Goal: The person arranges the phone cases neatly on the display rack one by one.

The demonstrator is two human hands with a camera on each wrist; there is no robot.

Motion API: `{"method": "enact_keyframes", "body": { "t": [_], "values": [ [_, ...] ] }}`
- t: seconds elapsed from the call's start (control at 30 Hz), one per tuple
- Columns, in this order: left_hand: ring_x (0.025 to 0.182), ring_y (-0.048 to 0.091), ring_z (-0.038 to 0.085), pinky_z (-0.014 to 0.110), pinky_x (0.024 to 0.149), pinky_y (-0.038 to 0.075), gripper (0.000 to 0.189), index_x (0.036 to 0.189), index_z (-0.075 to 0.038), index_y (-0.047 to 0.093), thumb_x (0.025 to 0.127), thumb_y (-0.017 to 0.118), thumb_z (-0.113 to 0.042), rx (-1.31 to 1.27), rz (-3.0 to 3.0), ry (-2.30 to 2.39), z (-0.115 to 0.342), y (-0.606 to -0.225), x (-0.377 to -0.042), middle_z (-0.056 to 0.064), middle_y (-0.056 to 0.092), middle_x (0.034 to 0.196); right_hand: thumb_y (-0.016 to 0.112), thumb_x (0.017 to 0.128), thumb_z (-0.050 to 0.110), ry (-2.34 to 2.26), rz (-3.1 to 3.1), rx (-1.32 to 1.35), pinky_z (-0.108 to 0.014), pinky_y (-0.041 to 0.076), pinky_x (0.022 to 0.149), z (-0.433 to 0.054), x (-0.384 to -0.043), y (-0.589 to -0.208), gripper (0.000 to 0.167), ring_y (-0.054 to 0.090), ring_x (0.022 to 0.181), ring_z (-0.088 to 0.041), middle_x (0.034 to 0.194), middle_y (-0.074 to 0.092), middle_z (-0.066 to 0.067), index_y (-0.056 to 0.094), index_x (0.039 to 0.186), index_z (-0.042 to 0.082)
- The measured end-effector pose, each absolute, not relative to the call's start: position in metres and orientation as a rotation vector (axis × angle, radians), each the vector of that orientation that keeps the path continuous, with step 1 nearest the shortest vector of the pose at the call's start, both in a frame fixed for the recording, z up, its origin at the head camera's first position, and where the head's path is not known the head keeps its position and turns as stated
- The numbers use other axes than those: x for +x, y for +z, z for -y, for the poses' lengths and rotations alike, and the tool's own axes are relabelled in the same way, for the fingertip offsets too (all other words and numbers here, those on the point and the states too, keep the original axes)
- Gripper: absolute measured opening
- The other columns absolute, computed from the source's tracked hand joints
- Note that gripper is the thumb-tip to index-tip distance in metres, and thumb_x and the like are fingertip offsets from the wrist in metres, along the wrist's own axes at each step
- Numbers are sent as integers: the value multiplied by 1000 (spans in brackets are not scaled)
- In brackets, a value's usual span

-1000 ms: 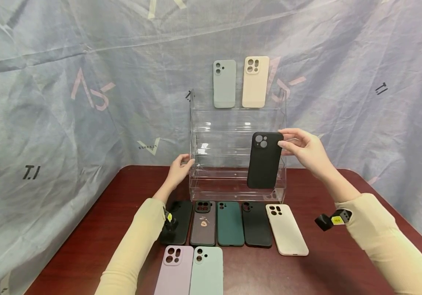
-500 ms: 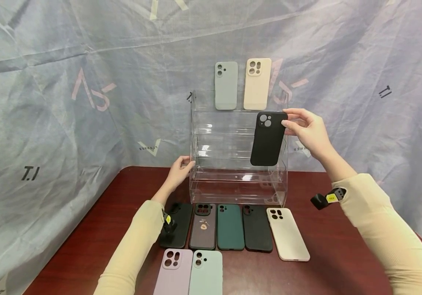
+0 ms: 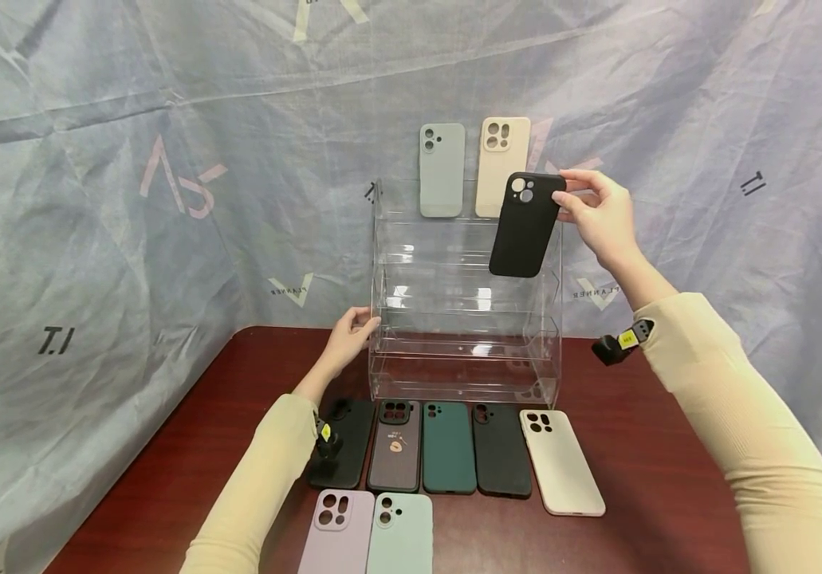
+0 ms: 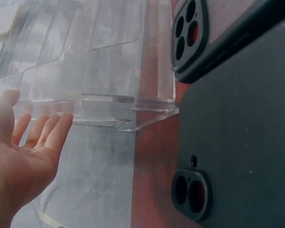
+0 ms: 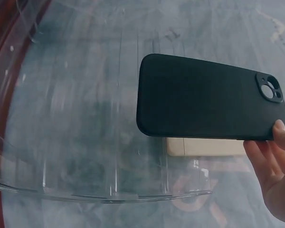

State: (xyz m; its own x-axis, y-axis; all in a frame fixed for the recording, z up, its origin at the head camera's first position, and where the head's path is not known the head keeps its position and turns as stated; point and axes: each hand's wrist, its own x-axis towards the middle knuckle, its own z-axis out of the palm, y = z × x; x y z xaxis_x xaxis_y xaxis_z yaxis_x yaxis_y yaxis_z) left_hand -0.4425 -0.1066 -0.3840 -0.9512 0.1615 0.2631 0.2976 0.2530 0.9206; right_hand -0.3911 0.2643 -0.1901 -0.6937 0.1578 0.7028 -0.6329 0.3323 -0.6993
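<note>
My right hand pinches a black phone case by its upper right edge, thumb on the back face. The case hangs upright, slightly tilted, in front of the upper tiers of a clear acrylic display rack. In the head view it overlaps the lower part of a cream phone case on the top tier. Left of that stands a light blue phone case. My left hand touches the rack's left side; in the left wrist view its fingers are extended against the clear panel.
Before the rack lie a plain black case, a green case, a dark case with a small print, another black case and a white case. Nearer are a purple case and a mint case.
My right hand has lifted the black phone case from the rack's lower tiers up to just below the top tier. My left hand stays at the rack's side.
</note>
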Motion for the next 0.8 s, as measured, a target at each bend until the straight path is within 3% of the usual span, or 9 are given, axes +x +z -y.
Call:
{"method": "enact_keyframes", "body": {
  "t": [0.43,0.8],
  "values": [
    [132,57,46,55,111,51,52,152,3,40,109,54,-23,-440,2411,-1813,109,-385,-440,27,49,140,69,95,-2,1468,1833,296,-8,57,64,-253,-429,-172,32,64,72,9,88,60,14,68,127,-5],
    [130,59,43,53,110,53,52,152,0,42,108,56,-25,-419,2412,-1814,109,-385,-440,25,50,141,70,96,1,1416,1862,242,-9,59,69,-248,-461,-178,31,63,72,12,87,59,15,68,127,-4]
  ]
}}
